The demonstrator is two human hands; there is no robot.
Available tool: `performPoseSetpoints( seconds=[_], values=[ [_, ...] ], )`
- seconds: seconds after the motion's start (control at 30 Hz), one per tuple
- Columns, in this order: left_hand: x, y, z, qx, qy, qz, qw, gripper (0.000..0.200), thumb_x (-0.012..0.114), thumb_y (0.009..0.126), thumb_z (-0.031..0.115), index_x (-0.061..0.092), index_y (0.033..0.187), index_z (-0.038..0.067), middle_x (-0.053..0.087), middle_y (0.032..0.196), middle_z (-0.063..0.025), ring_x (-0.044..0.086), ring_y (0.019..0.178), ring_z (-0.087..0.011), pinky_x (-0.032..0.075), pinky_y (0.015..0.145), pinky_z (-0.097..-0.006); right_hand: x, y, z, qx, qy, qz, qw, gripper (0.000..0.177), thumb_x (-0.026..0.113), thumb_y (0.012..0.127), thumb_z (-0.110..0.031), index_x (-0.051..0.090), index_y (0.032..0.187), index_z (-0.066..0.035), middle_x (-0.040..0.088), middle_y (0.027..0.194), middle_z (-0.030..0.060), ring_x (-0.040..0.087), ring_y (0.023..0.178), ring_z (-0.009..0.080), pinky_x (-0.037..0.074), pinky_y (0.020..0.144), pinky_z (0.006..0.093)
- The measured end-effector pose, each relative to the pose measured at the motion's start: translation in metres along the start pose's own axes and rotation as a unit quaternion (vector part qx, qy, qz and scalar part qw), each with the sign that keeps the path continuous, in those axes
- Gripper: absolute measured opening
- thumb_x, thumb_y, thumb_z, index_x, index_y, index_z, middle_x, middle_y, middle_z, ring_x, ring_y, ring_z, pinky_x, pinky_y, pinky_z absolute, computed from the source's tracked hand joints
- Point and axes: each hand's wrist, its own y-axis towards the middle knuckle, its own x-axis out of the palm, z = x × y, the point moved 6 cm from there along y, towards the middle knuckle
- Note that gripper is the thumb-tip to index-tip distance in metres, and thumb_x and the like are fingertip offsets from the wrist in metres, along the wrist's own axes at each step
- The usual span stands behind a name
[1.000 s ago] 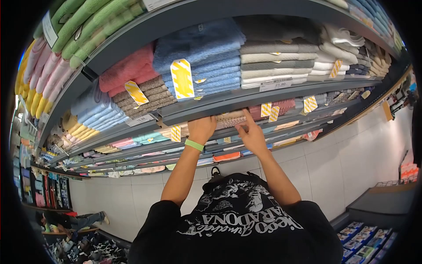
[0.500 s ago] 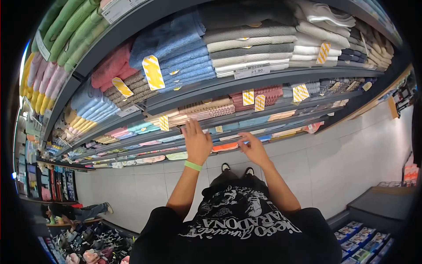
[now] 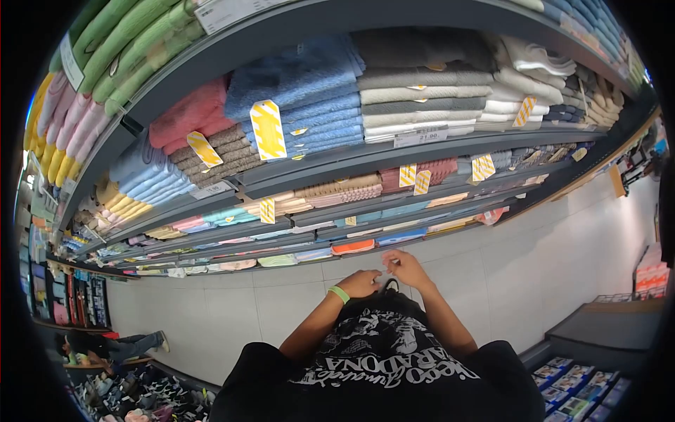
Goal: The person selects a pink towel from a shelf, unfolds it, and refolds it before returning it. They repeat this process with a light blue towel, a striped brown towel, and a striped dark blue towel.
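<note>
My left hand [image 3: 360, 283], with a green band [image 3: 340, 294] at the wrist, is low in front of my body, its fingers reaching toward the other hand. Beside it, my right hand [image 3: 408, 270] has loosely curled fingers set apart, and nothing shows in them. A small gap lies between the two hands. Both are away from the shelves. Nearest beyond them, on the bottom shelf, is an orange folded cloth [image 3: 353, 247]. Higher up lie stacks of folded towels: blue towels [image 3: 302, 77], grey and white towels [image 3: 422, 105] and pink towels [image 3: 186, 116].
Yellow-striped tags [image 3: 268, 133] and price labels hang along the shelf edges [image 3: 309, 172]. A pale tiled floor [image 3: 485, 274] runs behind me. At lower left, a person [image 3: 105, 348] is by a display of dark goods [image 3: 140, 397]; packaged items [image 3: 573, 390] fill a lower-right rack.
My left hand has come down and right, from in front of the shelves to near my waist. My right hand has lowered slightly. The shelves appear a little shifted in view.
</note>
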Motion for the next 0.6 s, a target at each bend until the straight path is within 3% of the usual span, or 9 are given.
performPoseSetpoints(
  seconds=[0.1,0.2,0.27,0.37,0.43,0.47,0.53,0.6],
  values=[
    [0.009,0.003,-0.019,-0.007,0.032,-0.019,0.999,0.042,0.06,0.093,0.027,0.059,0.127,0.003,0.067,0.115,-0.0237,0.063,0.108,-0.0394,0.049,0.094,-0.0424,-0.001,-0.007,0.001,0.015,-0.005,-0.016,1.0,0.021,0.059,0.092,-0.002,0.064,0.113,0.0,0.069,0.095,0.0076,0.066,0.073,0.0149,0.053,0.066,0.0287],
    [0.0,0.006,-0.023,0.057,-0.063,0.062,0.994,0.034,0.058,0.093,0.014,0.059,0.124,0.001,0.068,0.114,-0.0213,0.067,0.103,-0.0359,0.052,0.089,-0.0399,-0.015,-0.013,-0.004,0.031,0.001,0.013,0.999,0.024,0.058,0.091,0.0,0.063,0.114,0.0,0.068,0.097,0.0069,0.066,0.074,0.0145,0.053,0.065,0.0271],
    [-0.011,0.01,-0.013,0.062,-0.096,0.073,0.991,0.033,0.058,0.091,0.013,0.06,0.122,0.001,0.068,0.112,-0.0214,0.066,0.102,-0.0365,0.052,0.088,-0.0406,-0.027,-0.022,-0.008,0.047,0.012,0.042,0.998,0.024,0.057,0.091,0.0,0.063,0.114,0.0,0.068,0.099,0.0067,0.066,0.074,0.0144,0.053,0.064,0.0262],
    [-0.032,0.014,0.006,0.087,-0.122,0.089,0.985,0.034,0.057,0.091,0.01,0.057,0.124,0.001,0.067,0.118,-0.0197,0.068,0.098,-0.0345,0.053,0.085,-0.0397,-0.059,-0.02,-0.03,0.009,0.026,0.125,0.992,0.029,0.057,0.09,0.001,0.06,0.119,-0.001,0.067,0.1,0.0063,0.066,0.073,0.0142,0.052,0.062,0.025],
    [-0.054,0.007,0.026,0.097,-0.186,0.141,0.968,0.04,0.057,0.092,0.007,0.051,0.131,0.002,0.063,0.124,-0.0183,0.067,0.101,-0.0318,0.053,0.085,-0.039,-0.087,-0.02,-0.054,-0.086,-0.004,0.246,0.965,0.033,0.06,0.089,0.002,0.056,0.122,-0.002,0.064,0.109,0.0094,0.064,0.069,0.0156,0.051,0.06,0.0276],
    [-0.061,0.01,0.033,0.098,-0.188,0.141,0.967,0.04,0.057,0.092,0.007,0.051,0.131,0.002,0.063,0.124,-0.0183,0.067,0.101,-0.0318,0.053,0.085,-0.039,-0.094,-0.017,-0.067,-0.085,-0.006,0.246,0.965,0.033,0.06,0.089,0.002,0.056,0.122,-0.002,0.064,0.109,0.0094,0.064,0.069,0.0156,0.051,0.06,0.0276],
    [-0.087,0.011,0.054,0.166,-0.169,0.232,0.943,0.047,0.057,0.092,0.005,0.045,0.137,0.002,0.056,0.133,-0.0192,0.063,0.112,-0.0294,0.052,0.087,-0.0382,-0.122,-0.017,-0.102,-0.117,-0.06,0.347,0.929,0.04,0.062,0.089,0.0,0.051,0.128,-0.003,0.057,0.123,0.011,0.063,0.076,0.0151,0.052,0.062,0.027],
    [-0.118,0.002,0.088,0.18,-0.183,0.273,0.927,0.047,0.057,0.092,0.005,0.044,0.137,0.001,0.054,0.133,-0.0202,0.059,0.117,-0.0307,0.052,0.088,-0.0382,-0.139,-0.009,-0.136,-0.172,-0.102,0.362,0.911,0.044,0.063,0.09,-0.001,0.048,0.131,-0.002,0.053,0.129,0.0126,0.064,0.082,0.0155,0.052,0.063,0.027]
  ],
)
